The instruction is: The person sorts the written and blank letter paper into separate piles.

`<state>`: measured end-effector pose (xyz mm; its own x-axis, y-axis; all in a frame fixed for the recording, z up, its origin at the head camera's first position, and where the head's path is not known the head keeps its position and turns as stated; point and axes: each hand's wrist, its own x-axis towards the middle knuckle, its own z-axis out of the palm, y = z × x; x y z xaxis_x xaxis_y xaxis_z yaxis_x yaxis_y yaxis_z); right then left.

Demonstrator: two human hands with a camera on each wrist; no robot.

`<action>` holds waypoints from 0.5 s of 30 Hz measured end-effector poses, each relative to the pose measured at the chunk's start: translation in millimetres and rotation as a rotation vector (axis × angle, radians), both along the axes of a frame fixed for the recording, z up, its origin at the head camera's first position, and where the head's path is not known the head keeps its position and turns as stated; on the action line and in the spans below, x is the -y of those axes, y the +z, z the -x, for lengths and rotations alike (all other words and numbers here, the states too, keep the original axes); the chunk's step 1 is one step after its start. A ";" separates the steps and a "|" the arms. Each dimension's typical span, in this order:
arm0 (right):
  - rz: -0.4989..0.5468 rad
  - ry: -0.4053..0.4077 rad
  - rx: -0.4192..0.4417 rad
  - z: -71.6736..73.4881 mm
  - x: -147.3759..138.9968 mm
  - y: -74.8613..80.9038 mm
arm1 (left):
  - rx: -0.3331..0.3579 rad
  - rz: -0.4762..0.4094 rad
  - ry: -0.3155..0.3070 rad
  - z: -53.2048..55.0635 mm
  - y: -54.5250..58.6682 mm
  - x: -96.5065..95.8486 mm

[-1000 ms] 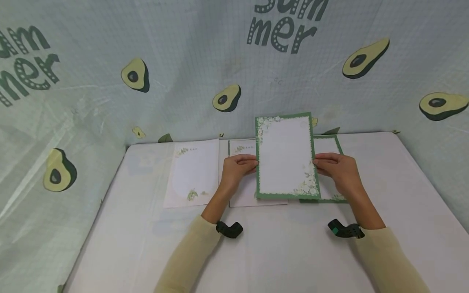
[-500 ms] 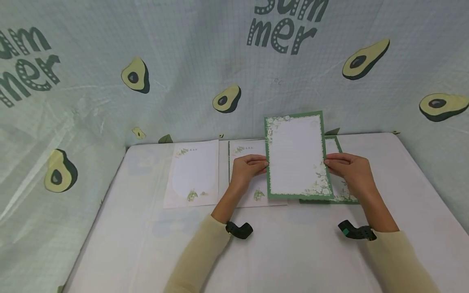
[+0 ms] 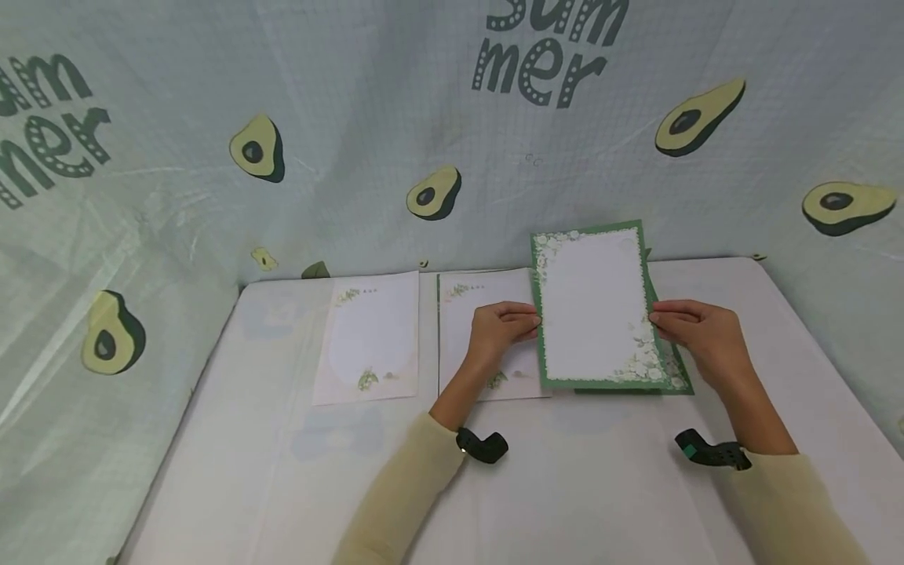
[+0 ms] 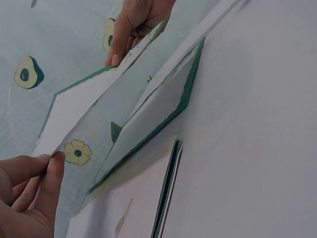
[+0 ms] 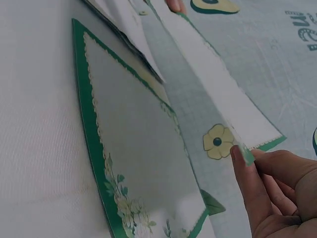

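Observation:
Between both hands, in the head view, a green-bordered sheet of paper (image 3: 593,306) with white flowers in its corners is held up. My left hand (image 3: 497,333) pinches its left edge between thumb and fingers. At the opposite edge my right hand (image 3: 706,337) pinches it the same way. Both wrist views show a gap between this sheet and a second green-bordered sheet (image 5: 143,134) beneath it on the table. To the left of that lies a stack of pale sheets (image 3: 487,290) with small leaf prints; the held sheet and my left hand hide part of it.
Another pale leaf-printed sheet (image 3: 374,337) lies farther left on the white-covered table (image 3: 565,494). A hanging cloth (image 3: 339,157) with avocado prints rises behind the table's back edge. Black bands (image 3: 483,446) sit at both wrists.
Both hands have carried the green-bordered sheet to the right, from over the pale stack to above the green-bordered sheet on the table. More of the pale stack shows now.

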<state>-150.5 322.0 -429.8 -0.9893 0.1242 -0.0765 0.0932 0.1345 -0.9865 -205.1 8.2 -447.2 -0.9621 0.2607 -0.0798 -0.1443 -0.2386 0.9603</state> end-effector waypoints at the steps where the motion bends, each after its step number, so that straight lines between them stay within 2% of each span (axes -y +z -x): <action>1: 0.012 0.000 0.005 -0.3 -2.4 0.0 | -0.004 -0.001 -0.004 -0.1 0.2 -2.3; 5: -0.037 0.008 0.011 -2.2 -10.7 1.5 | -0.012 0.007 -0.013 0.6 0.0 -12.2; 15: -0.124 0.027 0.030 -3.1 -31.2 3.2 | 0.016 0.001 -0.032 2.0 -3.0 -33.4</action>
<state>-147.3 353.2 -426.6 -0.9900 0.1074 -0.0913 0.1165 0.2584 -0.9590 -207.1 41.6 -450.3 -0.9519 0.2912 -0.0957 -0.1676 -0.2329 0.9580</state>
